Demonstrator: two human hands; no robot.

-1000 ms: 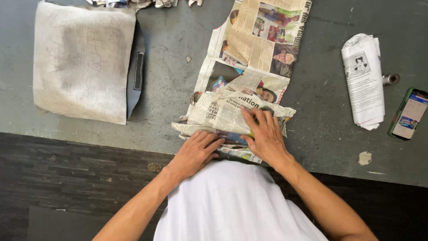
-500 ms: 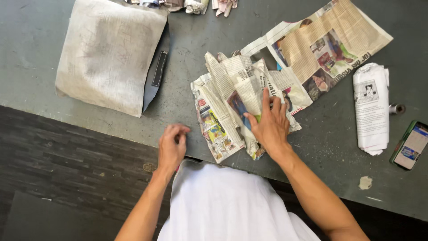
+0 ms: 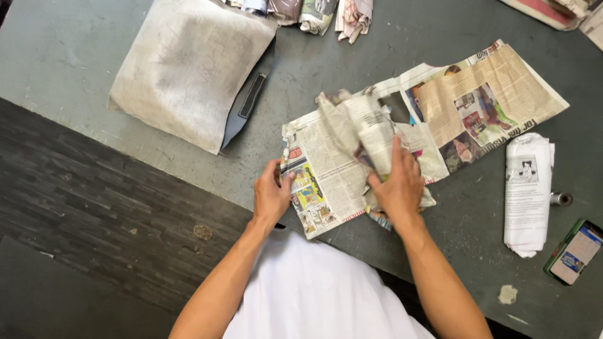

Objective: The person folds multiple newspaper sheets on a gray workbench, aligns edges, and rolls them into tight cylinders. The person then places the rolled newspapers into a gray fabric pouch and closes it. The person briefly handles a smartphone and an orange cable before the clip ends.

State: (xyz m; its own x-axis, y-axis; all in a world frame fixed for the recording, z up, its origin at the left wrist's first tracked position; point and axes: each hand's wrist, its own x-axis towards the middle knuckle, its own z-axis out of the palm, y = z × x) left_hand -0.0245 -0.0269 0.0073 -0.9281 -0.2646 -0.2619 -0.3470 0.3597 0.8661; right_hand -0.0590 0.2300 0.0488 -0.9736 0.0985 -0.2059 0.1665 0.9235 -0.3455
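Observation:
A newspaper sheet (image 3: pixel 483 107) lies spread on the grey table (image 3: pixel 63 56), its near part folded into a crumpled wad (image 3: pixel 364 125). My right hand (image 3: pixel 397 185) presses down on that wad, fingers closed over the paper. My left hand (image 3: pixel 271 194) pinches the sheet's near left corner (image 3: pixel 301 182) at the table's front edge. What lies inside the wad is hidden.
A rolled white newspaper bundle (image 3: pixel 529 191) lies at the right, beside a small metal cylinder (image 3: pixel 561 199) and a phone (image 3: pixel 576 251). A dirty white cushion (image 3: pixel 188 66) over a dark flat object (image 3: pixel 248 100) sits at the left. Several wrapped bundles (image 3: pixel 314 12) line the far edge.
The view has shifted. My left hand has moved from off the paper onto the sheet's left corner. My right hand stays on the wad, which now looks more gathered.

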